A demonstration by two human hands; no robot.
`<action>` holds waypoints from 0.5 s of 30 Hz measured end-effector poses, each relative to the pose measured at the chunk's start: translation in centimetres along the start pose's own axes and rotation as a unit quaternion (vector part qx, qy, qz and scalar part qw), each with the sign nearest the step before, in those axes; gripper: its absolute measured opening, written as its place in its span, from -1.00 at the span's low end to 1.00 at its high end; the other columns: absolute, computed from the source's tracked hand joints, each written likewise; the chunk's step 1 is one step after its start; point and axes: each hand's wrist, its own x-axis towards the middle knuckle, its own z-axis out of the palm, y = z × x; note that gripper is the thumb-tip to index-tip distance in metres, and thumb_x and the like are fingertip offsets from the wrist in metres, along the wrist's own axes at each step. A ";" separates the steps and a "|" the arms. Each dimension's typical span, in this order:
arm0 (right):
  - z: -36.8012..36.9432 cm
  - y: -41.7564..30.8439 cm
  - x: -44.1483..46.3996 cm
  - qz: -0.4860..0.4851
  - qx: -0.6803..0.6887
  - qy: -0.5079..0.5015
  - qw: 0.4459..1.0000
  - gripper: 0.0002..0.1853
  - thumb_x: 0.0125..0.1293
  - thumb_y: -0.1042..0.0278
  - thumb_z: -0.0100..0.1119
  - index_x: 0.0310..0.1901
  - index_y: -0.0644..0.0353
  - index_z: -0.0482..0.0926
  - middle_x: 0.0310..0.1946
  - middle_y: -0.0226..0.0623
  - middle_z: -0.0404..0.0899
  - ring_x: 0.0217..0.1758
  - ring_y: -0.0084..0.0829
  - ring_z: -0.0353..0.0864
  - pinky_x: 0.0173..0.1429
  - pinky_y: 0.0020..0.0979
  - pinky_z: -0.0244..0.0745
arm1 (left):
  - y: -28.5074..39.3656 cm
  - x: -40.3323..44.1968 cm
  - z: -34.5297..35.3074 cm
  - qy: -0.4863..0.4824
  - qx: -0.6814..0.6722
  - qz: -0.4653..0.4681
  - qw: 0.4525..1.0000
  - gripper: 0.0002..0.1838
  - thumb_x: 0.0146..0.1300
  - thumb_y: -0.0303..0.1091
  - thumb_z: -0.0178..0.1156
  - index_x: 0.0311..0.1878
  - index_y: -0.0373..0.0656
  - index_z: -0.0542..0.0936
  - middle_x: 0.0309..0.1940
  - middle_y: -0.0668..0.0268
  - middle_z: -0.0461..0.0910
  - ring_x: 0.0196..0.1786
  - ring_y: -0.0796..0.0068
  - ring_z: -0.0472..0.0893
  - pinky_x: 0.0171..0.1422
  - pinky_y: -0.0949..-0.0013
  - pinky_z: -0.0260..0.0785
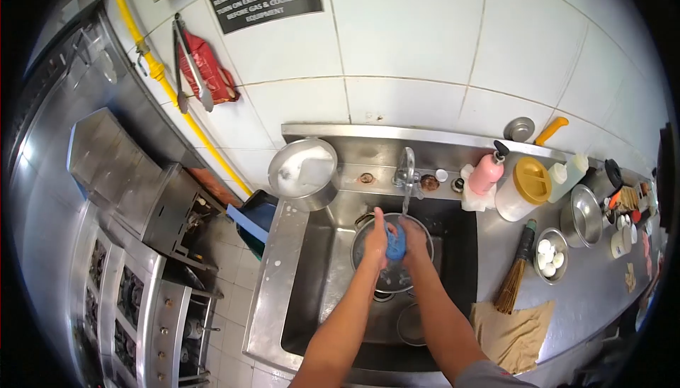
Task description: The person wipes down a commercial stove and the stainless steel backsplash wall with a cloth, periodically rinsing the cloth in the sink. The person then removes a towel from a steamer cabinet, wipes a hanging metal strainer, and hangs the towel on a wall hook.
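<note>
Over a round metal pot point(359, 257) in the sink point(312, 274), my left hand point(376, 241) and my right hand point(416, 239) are close together. A blue scrubber point(396, 243) is between them, with fingers of both hands against it. The left thumb points up. Water runs from the faucet point(406, 165) down beside the right hand, whose fingers are partly blurred. Below the pot, a round lid or dish point(411, 324) lies on the sink floor.
A pot of suds point(304, 175) stands at the sink's back left. On the right counter are a pink pump bottle point(486, 174), a yellow-lidded jar point(524, 188), a bowl of eggs point(551, 255), a short broom point(516, 267) and a brown cloth point(513, 335). Stoves stand left.
</note>
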 end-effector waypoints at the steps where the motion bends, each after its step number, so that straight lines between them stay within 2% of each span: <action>1: -0.3 -0.1 0.4 0.002 -0.046 -0.037 0.998 -0.68 0.32 0.17 0.19 -0.05 0.24 0.56 -0.24 -0.28 0.59 -0.19 -0.42 0.59 -0.11 -0.34 0.53 | -1.1 2.2 -1.4 -0.013 0.113 -0.012 0.993 -0.25 0.23 0.47 -0.06 -0.40 -0.16 0.59 -0.44 0.25 0.55 -0.33 0.40 0.53 -0.25 0.36 0.36; 2: -0.3 -0.4 0.4 0.004 -0.049 -0.048 0.998 -0.68 0.32 0.17 0.19 -0.05 0.24 0.56 -0.24 -0.28 0.59 -0.19 -0.42 0.59 -0.11 -0.34 0.53 | -0.5 1.8 -1.2 -0.005 0.109 -0.006 0.994 -0.25 0.23 0.47 -0.06 -0.40 -0.16 0.59 -0.44 0.25 0.55 -0.33 0.40 0.53 -0.25 0.36 0.36; 4: -0.7 -0.6 -0.4 -0.020 -0.019 -0.120 0.992 -0.71 0.31 0.22 0.18 -0.06 0.24 0.57 -0.25 -0.28 0.60 -0.20 -0.41 0.60 -0.11 -0.34 0.53 | -0.1 0.7 -1.1 -0.009 0.312 0.027 0.950 -0.06 0.14 0.55 -0.05 0.00 -0.31 0.60 -0.14 0.09 0.61 -0.03 0.27 0.58 0.00 0.30 0.41; 5: -0.4 -1.0 -0.9 -0.012 -0.025 -0.138 0.990 -0.71 0.31 0.22 0.18 -0.06 0.24 0.57 -0.25 -0.28 0.60 -0.20 -0.41 0.60 -0.11 -0.34 0.53 | 0.2 0.8 -1.7 0.010 0.304 0.032 0.952 -0.06 0.14 0.55 -0.05 0.00 -0.31 0.60 -0.14 0.09 0.61 -0.03 0.27 0.58 0.00 0.30 0.41; 7: 0.1 -2.3 -1.9 -0.015 0.022 -0.245 0.969 -0.76 0.30 0.25 0.17 -0.09 0.20 0.56 -0.27 -0.33 0.61 -0.28 -0.43 0.61 -0.16 -0.37 0.54 | 0.8 1.0 -3.0 -0.142 0.410 -0.042 0.900 0.09 0.06 0.58 0.01 0.34 -0.27 0.36 0.15 0.06 0.51 0.20 0.19 0.50 0.21 0.24 0.33; 8: 0.3 -2.7 -2.3 -0.005 -0.025 -0.191 0.981 -0.80 0.29 0.29 0.18 -0.12 0.18 0.54 -0.30 -0.35 0.60 -0.30 -0.45 0.61 -0.18 -0.40 0.54 | 1.2 0.0 -3.1 -0.124 0.402 -0.036 0.907 0.09 0.06 0.58 0.01 0.34 -0.27 0.36 0.15 0.06 0.51 0.20 0.19 0.50 0.21 0.24 0.33; 9: 0.4 -3.1 -2.6 0.000 -0.071 -0.135 0.988 -0.83 0.28 0.32 0.19 -0.14 0.16 0.53 -0.34 -0.38 0.60 -0.32 -0.47 0.61 -0.20 -0.43 0.53 | 1.2 -1.3 -2.9 -0.144 0.353 -0.020 0.924 0.07 0.06 0.58 0.03 0.37 -0.20 0.32 0.16 0.11 0.50 0.18 0.21 0.51 0.21 0.19 0.33; 11: 0.7 -3.6 -2.9 -0.042 -0.102 -0.169 0.979 -0.87 0.26 0.39 0.21 -0.20 0.14 0.49 -0.40 -0.42 0.58 -0.31 -0.52 0.59 -0.20 -0.48 0.49 | 0.8 -2.2 -3.3 -0.148 0.300 0.005 0.942 0.06 0.06 0.57 0.04 0.41 -0.12 0.27 0.18 0.16 0.49 0.16 0.22 0.52 0.21 0.13 0.34; 13: 0.8 -3.5 -3.5 -0.106 -0.128 -0.196 0.966 -0.85 0.23 0.43 0.23 -0.23 0.11 0.44 -0.42 -0.42 0.56 -0.33 -0.57 0.56 -0.26 -0.54 0.43 | -0.3 -2.3 -4.0 -0.244 0.105 -0.054 0.963 -0.05 0.13 0.44 0.13 0.43 0.01 0.22 0.19 0.25 0.48 0.13 0.27 0.54 0.17 0.02 0.37; 15: 0.1 -2.8 -2.4 -0.159 -0.144 -0.244 0.946 -0.82 0.22 0.45 0.23 -0.21 0.11 0.41 -0.41 -0.37 0.57 -0.36 -0.57 0.55 -0.30 -0.53 0.43 | -4.1 -0.3 -5.1 -0.297 -0.046 -0.040 0.953 -0.21 0.20 0.21 0.25 0.39 0.04 0.27 0.14 0.30 0.51 0.11 0.33 0.55 0.13 0.00 0.43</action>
